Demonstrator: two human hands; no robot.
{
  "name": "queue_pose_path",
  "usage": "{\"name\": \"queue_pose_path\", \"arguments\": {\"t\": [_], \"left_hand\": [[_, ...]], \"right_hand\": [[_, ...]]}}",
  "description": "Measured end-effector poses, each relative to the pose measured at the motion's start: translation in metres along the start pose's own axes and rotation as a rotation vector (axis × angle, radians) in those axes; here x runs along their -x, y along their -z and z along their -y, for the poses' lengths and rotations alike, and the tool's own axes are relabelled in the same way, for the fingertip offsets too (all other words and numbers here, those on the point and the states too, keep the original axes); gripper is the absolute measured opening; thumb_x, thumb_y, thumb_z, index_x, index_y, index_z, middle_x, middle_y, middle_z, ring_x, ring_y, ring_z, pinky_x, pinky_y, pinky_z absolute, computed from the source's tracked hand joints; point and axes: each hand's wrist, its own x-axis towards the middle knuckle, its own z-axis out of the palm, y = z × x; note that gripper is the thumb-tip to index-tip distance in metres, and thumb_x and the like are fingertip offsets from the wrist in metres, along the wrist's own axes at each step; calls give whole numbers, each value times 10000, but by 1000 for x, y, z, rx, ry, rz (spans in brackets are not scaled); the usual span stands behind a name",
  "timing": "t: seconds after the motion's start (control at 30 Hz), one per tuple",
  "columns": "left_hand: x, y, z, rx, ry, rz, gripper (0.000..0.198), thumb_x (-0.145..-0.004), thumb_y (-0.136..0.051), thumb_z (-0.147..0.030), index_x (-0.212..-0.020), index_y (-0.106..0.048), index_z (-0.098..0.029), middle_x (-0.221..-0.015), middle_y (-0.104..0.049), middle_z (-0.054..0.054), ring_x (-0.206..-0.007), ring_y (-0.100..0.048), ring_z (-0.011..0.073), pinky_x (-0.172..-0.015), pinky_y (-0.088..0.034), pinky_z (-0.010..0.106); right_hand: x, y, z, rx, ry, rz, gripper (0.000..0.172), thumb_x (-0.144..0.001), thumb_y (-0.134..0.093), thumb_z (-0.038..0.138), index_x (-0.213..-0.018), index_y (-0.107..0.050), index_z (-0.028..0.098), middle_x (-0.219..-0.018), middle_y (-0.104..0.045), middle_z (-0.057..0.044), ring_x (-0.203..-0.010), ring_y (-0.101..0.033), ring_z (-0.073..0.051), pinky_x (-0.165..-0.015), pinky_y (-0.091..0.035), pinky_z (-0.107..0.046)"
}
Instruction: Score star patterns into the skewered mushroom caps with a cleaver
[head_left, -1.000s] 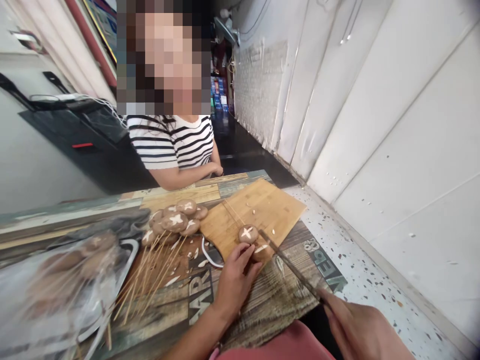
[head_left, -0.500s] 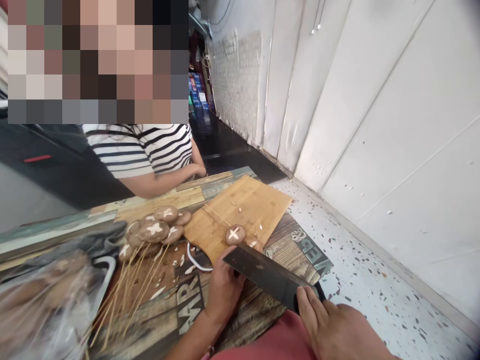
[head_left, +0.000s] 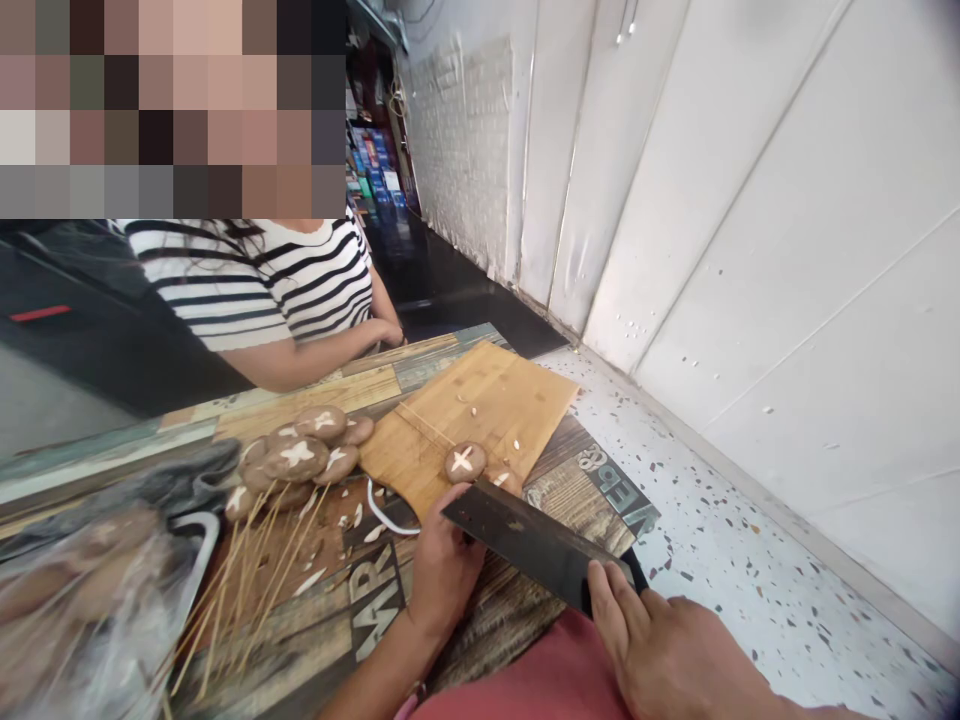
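Clear plastic bag (head_left: 82, 610), brown mushrooms inside; dark grey cloth (head_left: 169, 480) behind it; white tray rim (head_left: 202, 540) to its right. Bundle of thin skewers (head_left: 238, 570), slanting across the patchwork-wood worktop (head_left: 300, 645) up to a heap of mushrooms (head_left: 298, 458), caps cut with pale crosses. Beyond, a seated person in a striped top (head_left: 315, 285). Left hand (head_left: 442, 570), at the cutting board's (head_left: 487, 385) near edge, fingertips partly behind the blade; from where I stand, I cannot tell whether they grip anything. One crossed mushroom (head_left: 465, 462), on the board, just above that hand. Cleaver (head_left: 532, 540), dark-bladed, slanting down to the right hand (head_left: 660, 640), which is clamped on it. Speckled floor (head_left: 720, 560) beyond.
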Motion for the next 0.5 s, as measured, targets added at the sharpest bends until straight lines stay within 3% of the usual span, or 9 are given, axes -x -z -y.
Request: {"name": "queue_pose_path", "arguments": {"t": [0.23, 0.5], "left_hand": [[-3, 2, -5, 6, -26, -8, 330, -758, -574, -170, -1086, -593, -137, -1031, -682, 114, -968, -655, 240, -882, -534, 402], [-7, 5, -13, 51, 44, 25, 288, -771, -553, -212, -1044, -630, -159, -986, -708, 96, -926, -670, 242, -877, -537, 397]], "right_hand": [[1, 2, 4, 6, -14, 6, 459, -655, -464, 1, -1067, -666, 10, -950, -731, -228, -494, -653, -214, -355, -495, -264], [-8, -4, 15, 0, -18, -5, 462, -638, -512, 27, -1073, -656, -24, -958, -703, -292, -454, -639, -242, -320, -468, -288]]}}
